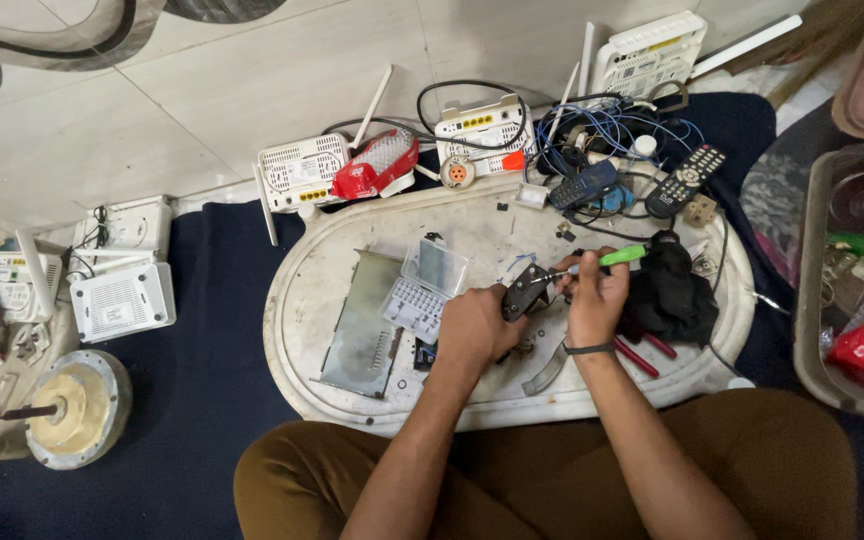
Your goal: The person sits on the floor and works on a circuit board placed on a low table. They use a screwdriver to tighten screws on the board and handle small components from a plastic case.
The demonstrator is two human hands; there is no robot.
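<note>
Cluttered with routers, cables and remotes, the oval white desk [302,330] sits low on a dark blue mat in the head view. At its middle the left hand [472,325] is clamped around a small black device [525,291], held just left of the right hand [592,300]. That hand's fingers are closed on a green-handled screwdriver [607,259], whose long axis runs right to left, its tip pointing left and slightly down onto the device.

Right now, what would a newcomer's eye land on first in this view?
The two hands at the middle of the white oval table: the left hand grips a small dark device, and the right hand works on it with a green-handled screwdriver. Next comes the tangle of blue wires and white routers along the table's far edge, with a red-and-clear object among them.
</note>
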